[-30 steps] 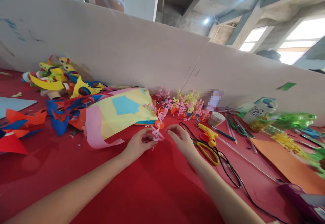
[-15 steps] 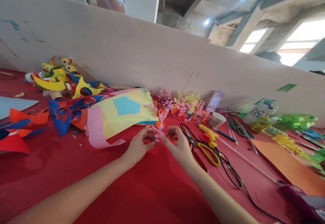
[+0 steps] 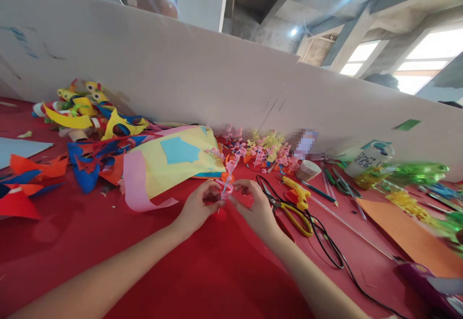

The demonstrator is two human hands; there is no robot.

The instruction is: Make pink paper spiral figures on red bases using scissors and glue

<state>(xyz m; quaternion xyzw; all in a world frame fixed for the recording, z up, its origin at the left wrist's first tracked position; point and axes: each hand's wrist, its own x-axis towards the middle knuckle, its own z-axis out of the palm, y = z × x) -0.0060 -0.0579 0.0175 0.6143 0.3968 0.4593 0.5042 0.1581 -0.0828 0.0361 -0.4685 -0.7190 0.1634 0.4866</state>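
Observation:
Pink curled paper strip (image 3: 227, 191) winds in a spiral around a thin light-blue stick, held upright over the red table in front of me. My left hand (image 3: 200, 203) pinches its lower end between thumb and fingers. On the other side, my right hand (image 3: 255, 206) has thumb and fingertips at the edge of the same pink strip, the fingers curled. The exact contact of the fingertips is too small to make out. Just behind stand several finished-looking pink and yellow paper curls (image 3: 267, 150).
Coloured paper sheets (image 3: 181, 172) lie left of centre, paper cutouts farther left. At right are yellow-handled scissors (image 3: 294, 218), a yellow glue gun (image 3: 297, 191) with black cord, a paper cup (image 3: 308, 170), a pencil and orange paper (image 3: 408, 232). A white board (image 3: 162, 63) borders the back.
The pink strip's lower loop now looks wider and looser around the stick. My right fingertips have shifted slightly apart from the stick; my left hand stays in place.

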